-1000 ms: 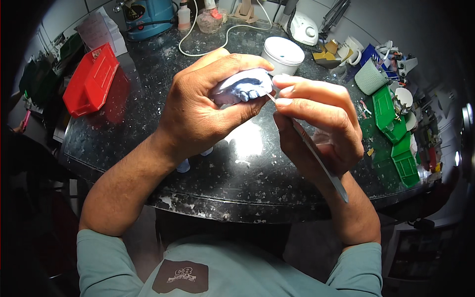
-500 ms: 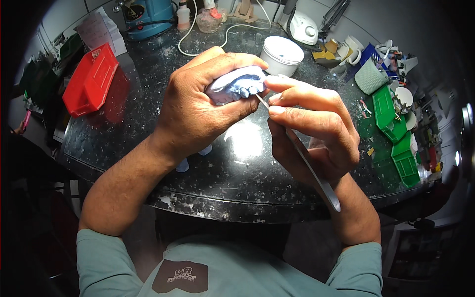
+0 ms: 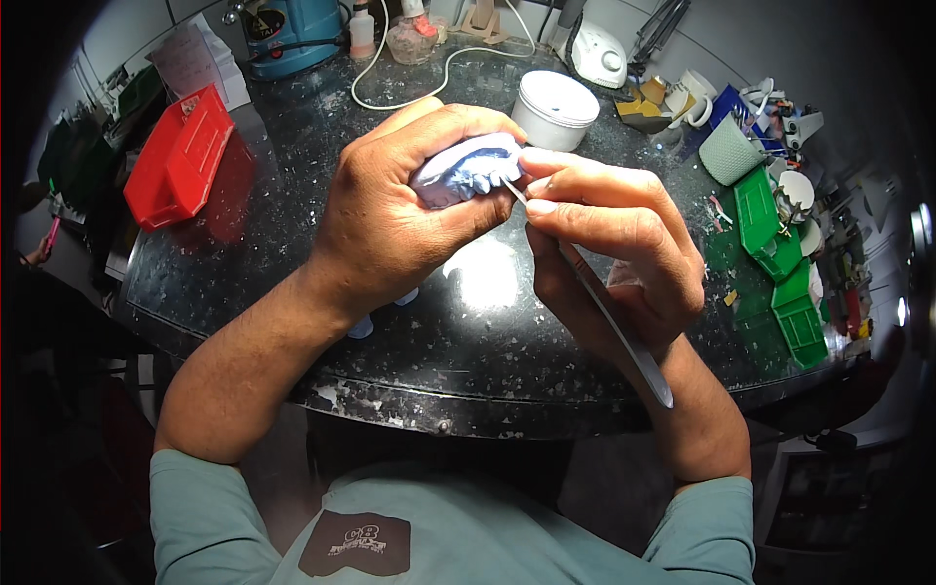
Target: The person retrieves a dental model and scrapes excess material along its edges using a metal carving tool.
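A pale blue-white dental cast [image 3: 458, 175] with a row of teeth is held above the bench by my left hand [image 3: 385, 195], thumb below and fingers over the top. My right hand [image 3: 624, 244] is closed like a pen grip around a thin metal dental carving tool [image 3: 624, 341]. The tool's narrow tip meets the cast near the teeth at its right end. Its broad flat end sticks out below my right palm. My right fingertips are close against the edge of the cast. Below my left wrist, small pale blue pieces [image 3: 361, 327] lie partly hidden on the bench.
On the black speckled bench [image 3: 390, 375], a white lidded tub [image 3: 556, 109] stands beyond my hands. A red bin [image 3: 180, 156] is at the left, green bins [image 3: 765, 224] at the right. A white cable [image 3: 448, 73] curves near a blue machine [image 3: 292, 39] at the back.
The cast has tilted slightly in my left hand and moved a little to the right. My right hand and the tool have shifted only slightly.
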Available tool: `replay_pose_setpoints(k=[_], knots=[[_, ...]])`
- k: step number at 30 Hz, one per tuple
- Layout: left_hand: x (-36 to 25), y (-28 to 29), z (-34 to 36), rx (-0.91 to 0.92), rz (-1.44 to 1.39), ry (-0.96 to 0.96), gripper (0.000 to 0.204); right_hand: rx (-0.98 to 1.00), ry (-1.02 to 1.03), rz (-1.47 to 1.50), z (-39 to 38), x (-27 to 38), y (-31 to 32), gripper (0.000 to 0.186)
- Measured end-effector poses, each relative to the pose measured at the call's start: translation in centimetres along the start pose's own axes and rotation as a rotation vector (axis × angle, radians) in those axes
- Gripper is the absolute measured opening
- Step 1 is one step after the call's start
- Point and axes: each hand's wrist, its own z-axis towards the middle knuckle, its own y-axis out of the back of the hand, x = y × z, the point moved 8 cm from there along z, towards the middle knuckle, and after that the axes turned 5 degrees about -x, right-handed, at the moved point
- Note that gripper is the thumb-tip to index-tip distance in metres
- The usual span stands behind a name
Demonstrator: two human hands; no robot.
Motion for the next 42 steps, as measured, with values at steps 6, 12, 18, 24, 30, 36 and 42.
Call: replay_pose_setpoints(k=[6, 12, 18, 24, 30, 36, 42], knots=[[-0.2, 0.0, -0.1, -0.027, 0.01, -0.03, 0.042, 0.0, 0.003, -0.006, 0.1, 0.1, 0.0, 0.032], [-0.1, 0.0, -0.3, -0.038, 0.042, -0.026, 0.046, 0.044, -0.003, 0.011, 0.3, 0.2, -0.2, 0.027], [-0.2, -0.3, -0.8, -0.078, 0.03, -0.002, 0.049, 0.03, 0.005, -0.036, 0.2, 0.6, -0.4, 0.025], [0.1, -0.7, -1.1, -0.09, 0.012, 0.046, 0.049, 0.01, -0.018, -0.081, 0.2, 0.7, -0.6, 0.022], [0.5, -0.9, -1.3, -0.08, 0.005, 0.078, 0.051, 0.002, -0.041, -0.093, 0.3, 0.7, -0.7, 0.023], [0.5, -1.3, -1.4, -0.085, -0.016, 0.098, 0.048, 0.013, -0.054, -0.087, 0.3, 0.7, -0.6, 0.022], [1.1, -1.7, -1.5, -0.063, -0.07, 0.171, 0.044, 0.068, -0.167, -0.098, 0.4, 0.7, -0.4, 0.025]])
